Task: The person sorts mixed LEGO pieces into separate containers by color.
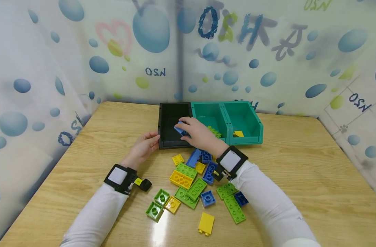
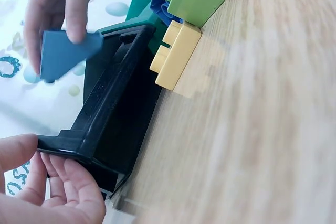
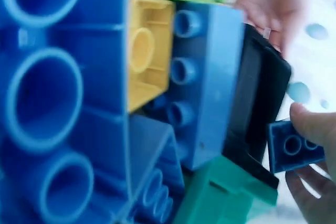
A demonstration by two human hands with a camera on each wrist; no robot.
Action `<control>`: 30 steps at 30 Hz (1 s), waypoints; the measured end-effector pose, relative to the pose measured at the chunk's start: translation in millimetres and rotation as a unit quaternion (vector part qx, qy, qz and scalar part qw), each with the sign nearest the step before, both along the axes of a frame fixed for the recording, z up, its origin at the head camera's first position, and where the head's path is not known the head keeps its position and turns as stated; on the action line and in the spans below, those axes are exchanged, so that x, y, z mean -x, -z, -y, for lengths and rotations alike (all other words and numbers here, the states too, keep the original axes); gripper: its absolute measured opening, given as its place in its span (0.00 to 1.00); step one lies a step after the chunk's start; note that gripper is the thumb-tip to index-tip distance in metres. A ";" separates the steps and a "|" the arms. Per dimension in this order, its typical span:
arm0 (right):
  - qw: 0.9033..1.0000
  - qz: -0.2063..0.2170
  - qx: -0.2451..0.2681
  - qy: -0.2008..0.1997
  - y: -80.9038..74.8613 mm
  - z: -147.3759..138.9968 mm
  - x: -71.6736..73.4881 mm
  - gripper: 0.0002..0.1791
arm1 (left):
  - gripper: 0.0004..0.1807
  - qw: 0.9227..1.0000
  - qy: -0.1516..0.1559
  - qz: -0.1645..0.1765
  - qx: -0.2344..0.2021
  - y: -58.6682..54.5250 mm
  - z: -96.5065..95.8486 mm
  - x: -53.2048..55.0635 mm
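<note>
My right hand (image 1: pixel 199 133) pinches a blue toy brick (image 1: pixel 180 128) over the black bin (image 1: pixel 175 144). In the left wrist view this blue brick has a sloped side, and the right wrist view shows its hollow underside with round tubes. My left hand (image 1: pixel 143 146) grips the near left corner of the black bin, its thumb at the rim and its fingers curled against the outer wall. Near the bin's front lie a long blue brick (image 1: pixel 193 157) and a small yellow brick (image 1: pixel 177 159).
Joined to the black bin on its right are two teal bins; the middle bin (image 1: pixel 206 118) holds light green pieces (image 1: pixel 214 131), the right bin (image 1: pixel 257 140) a yellow piece (image 1: pixel 238 133). Several green, yellow and blue bricks lie scattered on the wooden table (image 1: pixel 114 120). A printed wall stands behind.
</note>
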State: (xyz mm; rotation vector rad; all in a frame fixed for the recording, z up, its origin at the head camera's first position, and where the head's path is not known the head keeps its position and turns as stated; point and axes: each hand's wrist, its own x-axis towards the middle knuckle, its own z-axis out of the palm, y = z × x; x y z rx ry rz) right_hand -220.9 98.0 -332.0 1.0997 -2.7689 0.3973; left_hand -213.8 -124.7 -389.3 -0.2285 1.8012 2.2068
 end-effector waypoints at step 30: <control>0.965 0.014 -0.262 0.015 19.9 31.9 7.9 0.27 | 0.07 1.000 0.007 -0.005 0.003 -1.9 -0.4 -2.1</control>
